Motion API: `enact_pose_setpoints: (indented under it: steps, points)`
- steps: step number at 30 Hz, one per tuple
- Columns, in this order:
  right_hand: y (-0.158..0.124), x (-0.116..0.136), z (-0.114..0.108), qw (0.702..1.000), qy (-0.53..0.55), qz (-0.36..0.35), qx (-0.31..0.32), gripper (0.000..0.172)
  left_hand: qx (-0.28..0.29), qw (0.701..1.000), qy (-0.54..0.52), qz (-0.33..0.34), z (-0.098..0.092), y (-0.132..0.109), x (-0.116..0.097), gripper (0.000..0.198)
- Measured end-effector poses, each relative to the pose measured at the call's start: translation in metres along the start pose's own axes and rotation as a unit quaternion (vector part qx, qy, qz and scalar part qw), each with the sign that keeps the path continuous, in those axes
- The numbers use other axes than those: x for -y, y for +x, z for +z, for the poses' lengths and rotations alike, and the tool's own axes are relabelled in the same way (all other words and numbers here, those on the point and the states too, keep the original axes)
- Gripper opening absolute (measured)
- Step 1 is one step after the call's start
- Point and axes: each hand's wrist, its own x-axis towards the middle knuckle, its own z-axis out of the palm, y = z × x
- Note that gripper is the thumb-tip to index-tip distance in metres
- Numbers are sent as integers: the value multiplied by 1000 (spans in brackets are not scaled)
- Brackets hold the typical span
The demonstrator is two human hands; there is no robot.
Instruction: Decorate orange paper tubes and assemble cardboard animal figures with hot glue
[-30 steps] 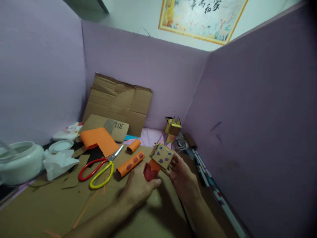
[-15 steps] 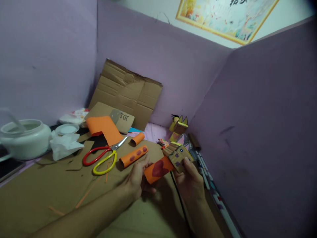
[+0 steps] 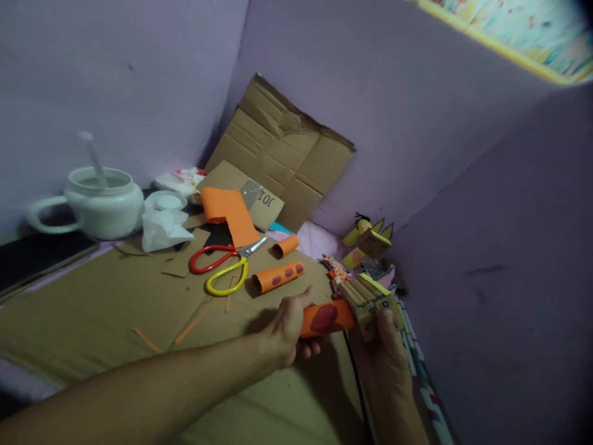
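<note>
An orange paper tube with a dark red heart drawn on it is between my hands. My left hand is closed around the tube's left end, fingertips showing below. In my right hand is a small cardboard head with a drawn face, the thumb pressing on its front. The tube's right end meets the cardboard head; whether they are joined I cannot tell. Beyond my left hand lie a spotted orange paper tube, a shorter orange tube and scissors with red and yellow handles.
A white mug with a stick in it stands at the left, beside crumpled tissue. Orange paper and cardboard sheets lie towards the wall. Yellow paper figures stand at the back right. A black cord runs below my hands.
The view has turned left and tilted, so things sit further right. My hands still hold the tube and cardboard head, the tube now more level and the head's face turned further away.
</note>
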Motion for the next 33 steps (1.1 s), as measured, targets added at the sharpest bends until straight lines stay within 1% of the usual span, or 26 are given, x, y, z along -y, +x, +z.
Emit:
enact_pose_setpoints:
  steps: [4,10,15,23,25,27,29,31,32,33]
  points:
    - [-1,-3,5,999,-36,-3,8,49,-24,1000,12,-6,-2,-1,-1,68]
    - [-6,-6,11,998,-56,-22,11,51,-53,998,22,-20,-2,-1,-4,65]
    - [-7,-7,12,998,-55,-35,21,49,-57,998,21,-17,-2,-3,-5,62]
    - [-9,-6,16,997,-64,-37,4,45,-62,998,8,-13,-2,0,-1,60]
    - [-7,-3,17,997,-63,-36,3,43,-43,999,2,-12,-3,2,0,62]
    - [-2,3,18,998,-56,-42,8,39,8,1000,-11,-6,-4,3,0,64]
    - [8,11,22,998,-45,-48,17,32,65,997,-27,17,-7,3,-3,63]
    - [22,22,28,998,-32,-43,30,26,98,992,-26,69,-11,0,-9,53]
    - [29,27,32,998,-30,-34,39,25,104,989,-11,105,-14,-1,-13,46]
    - [35,32,37,997,-34,-23,58,25,124,981,15,148,-18,-3,-18,37]
